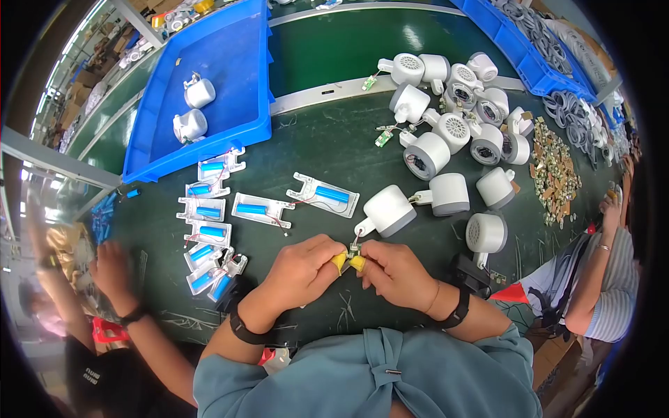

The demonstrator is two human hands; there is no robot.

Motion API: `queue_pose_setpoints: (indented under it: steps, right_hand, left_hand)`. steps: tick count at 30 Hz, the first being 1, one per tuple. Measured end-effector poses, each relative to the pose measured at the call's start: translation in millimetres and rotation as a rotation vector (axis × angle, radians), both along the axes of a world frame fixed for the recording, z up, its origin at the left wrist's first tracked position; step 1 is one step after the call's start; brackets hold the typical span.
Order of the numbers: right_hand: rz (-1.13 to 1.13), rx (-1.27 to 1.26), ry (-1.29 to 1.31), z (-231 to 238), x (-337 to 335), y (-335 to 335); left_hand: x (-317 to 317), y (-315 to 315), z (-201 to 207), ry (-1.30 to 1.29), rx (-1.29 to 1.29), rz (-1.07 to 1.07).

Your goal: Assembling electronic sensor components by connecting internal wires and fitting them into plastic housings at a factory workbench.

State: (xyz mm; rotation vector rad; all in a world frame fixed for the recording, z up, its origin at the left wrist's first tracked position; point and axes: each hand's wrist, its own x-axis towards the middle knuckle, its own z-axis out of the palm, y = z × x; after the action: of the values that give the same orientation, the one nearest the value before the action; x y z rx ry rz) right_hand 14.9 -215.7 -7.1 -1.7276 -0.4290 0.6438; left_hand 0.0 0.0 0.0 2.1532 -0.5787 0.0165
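Observation:
In front of my body, a small green circuit board sits between the fingertips of both hands. My left hand pinches it from one side and my right hand from the other; yellow coverings wrap some of the fingertips. Thin wires lead up from the board toward a white fan head with a grey rim, lying on its side just beyond. The fingers hide the exact contact on the board. Past my left hand lies a white handle shell with a blue battery, its wires joined to another such shell.
More battery shells line the left. A blue tray holds two fan heads. Many fan heads crowd the right, beside a pile of small boards and a blue crate of grey cables. Co-workers' arms reach in at both sides.

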Motion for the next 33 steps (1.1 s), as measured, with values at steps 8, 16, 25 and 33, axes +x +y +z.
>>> queue_pose_setpoints:
  steps: [8,16,25,33]
  right_hand:
    - [-0.050,-0.130,-0.510,-4.0,-8.7,8.4]
    - [-0.121,-0.199,-0.592,-14.2,-16.7,16.9]
    - [-0.139,-0.213,-0.600,-18.1,-14.2,19.9]
    - [-0.216,-0.080,-0.563,-10.8,-13.0,19.2]
  left_hand:
    - [-3.3,0.7,1.9,0.035,0.015,-0.012]
    - [-16.7,-18.2,6.5,-0.067,0.105,0.131]
    - [-11.3,-21.9,5.8,-0.112,0.146,0.141]
    - [-0.4,-5.4,5.4,0.005,-0.130,0.031]
